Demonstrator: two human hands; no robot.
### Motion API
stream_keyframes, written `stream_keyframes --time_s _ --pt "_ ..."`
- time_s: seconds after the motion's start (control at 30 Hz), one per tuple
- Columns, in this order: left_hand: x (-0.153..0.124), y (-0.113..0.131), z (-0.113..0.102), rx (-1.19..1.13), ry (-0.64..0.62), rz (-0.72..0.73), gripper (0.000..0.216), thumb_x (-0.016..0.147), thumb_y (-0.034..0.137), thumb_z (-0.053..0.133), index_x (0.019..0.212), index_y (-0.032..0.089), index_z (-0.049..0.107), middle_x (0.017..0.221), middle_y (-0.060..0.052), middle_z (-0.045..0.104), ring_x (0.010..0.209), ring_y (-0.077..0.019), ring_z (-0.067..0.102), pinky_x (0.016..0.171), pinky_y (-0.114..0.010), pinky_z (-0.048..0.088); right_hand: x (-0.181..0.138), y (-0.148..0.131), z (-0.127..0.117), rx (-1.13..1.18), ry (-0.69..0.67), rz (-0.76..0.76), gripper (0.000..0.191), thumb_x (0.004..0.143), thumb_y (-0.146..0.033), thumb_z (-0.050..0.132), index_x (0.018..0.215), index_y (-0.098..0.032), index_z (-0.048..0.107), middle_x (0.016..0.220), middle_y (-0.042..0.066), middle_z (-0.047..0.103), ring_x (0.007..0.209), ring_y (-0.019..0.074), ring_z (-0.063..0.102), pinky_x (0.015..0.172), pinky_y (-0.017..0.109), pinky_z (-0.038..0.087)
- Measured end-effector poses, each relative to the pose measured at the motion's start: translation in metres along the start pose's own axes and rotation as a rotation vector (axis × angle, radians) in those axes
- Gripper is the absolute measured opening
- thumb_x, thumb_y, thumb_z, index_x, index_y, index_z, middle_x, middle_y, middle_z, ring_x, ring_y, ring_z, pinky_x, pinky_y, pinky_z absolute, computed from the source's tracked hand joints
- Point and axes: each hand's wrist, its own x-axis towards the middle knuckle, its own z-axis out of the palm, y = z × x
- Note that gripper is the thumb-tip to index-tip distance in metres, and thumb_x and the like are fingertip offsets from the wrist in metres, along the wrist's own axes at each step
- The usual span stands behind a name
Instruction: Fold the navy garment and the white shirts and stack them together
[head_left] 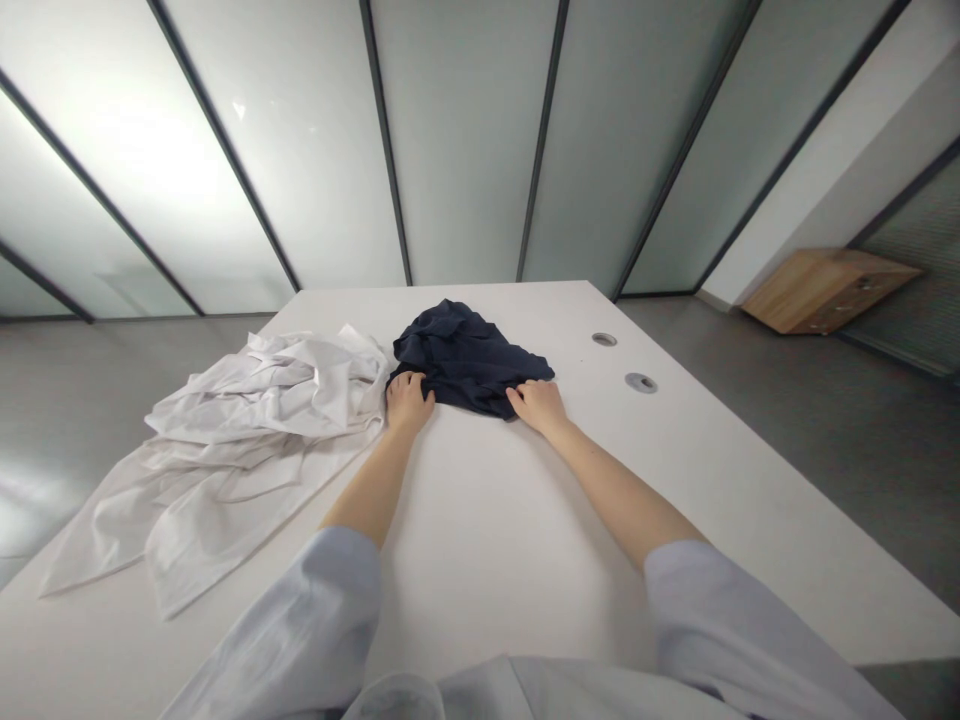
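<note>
A crumpled navy garment (472,355) lies bunched on the white table (480,520), its exact kind hidden by the folds. My left hand (409,402) grips its near left corner, with the fingers over the fabric. At the near right corner, my right hand (538,405) holds the edge between thumb and curled fingers. Both arms reach straight forward across the tabletop. Just left of my left hand is a loose heap of white clothing (277,390), with long pieces spread toward the table's left edge.
Two round cable holes (641,383) are set in the tabletop on the right. Frosted glass panels (465,140) stand beyond the far edge. A wooden cabinet (817,290) sits on the grey floor at the right. Part of a clear rounded object (397,697) shows at the bottom.
</note>
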Motion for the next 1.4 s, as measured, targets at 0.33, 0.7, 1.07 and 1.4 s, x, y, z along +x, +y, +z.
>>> stream_keyframes --time_s 0.33,0.7,1.07,1.4 --pt "-0.009 0.018 -0.008 -0.155 -0.173 0.153 0.029 0.09 0.041 0.051 0.098 0.022 0.07 0.103 -0.006 0.073 0.099 -0.0225 0.065 0.089 -0.033 0.045 -0.011 0.002 0.008 0.208 0.031 -0.184 0.027 0.092 -0.036 0.051 0.081 -0.02 0.07 0.093 0.008 0.066 0.09 0.0209 0.06 0.085 0.033 0.045" --pt "-0.012 0.017 -0.001 -0.101 -0.241 0.204 0.042 0.093 0.03 0.043 0.132 0.02 0.055 0.141 -0.01 0.054 0.132 -0.0236 0.047 0.111 -0.04 0.033 -0.018 -0.017 0.011 0.467 -0.007 -0.405 0.03 0.085 -0.013 0.044 0.096 -0.02 0.071 0.099 0.005 0.072 0.095 0.02 0.063 0.09 0.033 0.047" --pt "-0.011 0.014 0.003 -0.065 -0.265 0.337 0.037 0.086 0.026 0.049 0.118 0.022 0.066 0.141 -0.006 0.055 0.136 -0.0264 0.041 0.115 -0.046 0.029 -0.006 0.0 0.011 0.011 -0.122 0.121 0.051 0.095 -0.035 0.038 0.14 -0.015 0.05 0.149 0.015 0.043 0.135 0.0307 0.041 0.111 0.042 0.03" --pt "-0.008 0.013 -0.005 -0.057 -0.111 0.332 0.027 0.072 0.009 0.049 0.086 0.023 0.067 0.09 -0.005 0.071 0.098 -0.0237 0.061 0.112 -0.043 0.028 -0.001 0.027 0.005 -0.006 -0.133 0.438 0.063 0.093 -0.048 0.04 0.145 -0.013 0.043 0.154 0.02 0.033 0.141 0.0387 0.027 0.11 0.048 0.025"
